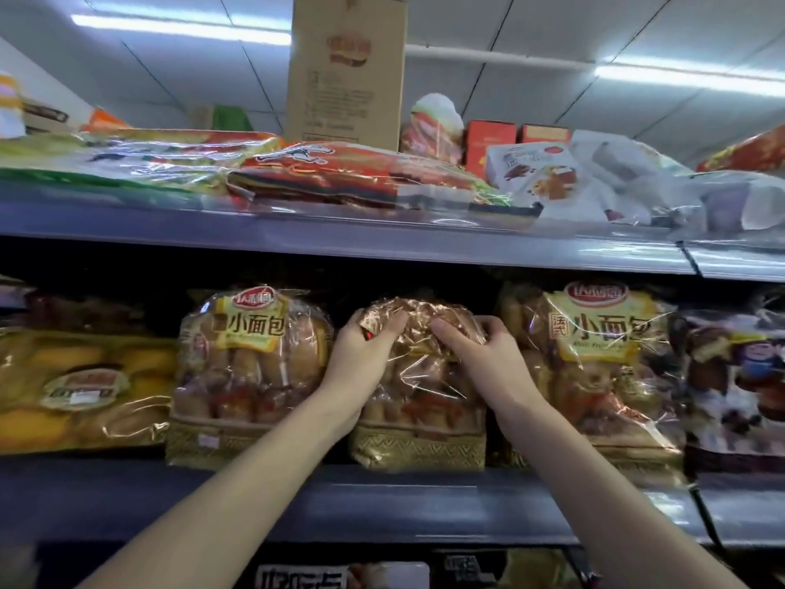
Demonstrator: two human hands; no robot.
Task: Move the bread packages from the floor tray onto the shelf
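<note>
Fingers (393,323) of my left hand (365,346) curl over the crumpled top of the bread package (418,388), and my right hand (475,350) presses down on the same top from the other side, so both are clamped on it. Below my fingers the package stands upright on the shelf (382,499), wedged between a labelled bag (250,371) to their left and another labelled bag (594,376) to their right. I judge this one all but placed (only letting go remains). Neither the floor tray nor what is left in it shows here, so I cannot tell how many remain.
</note>
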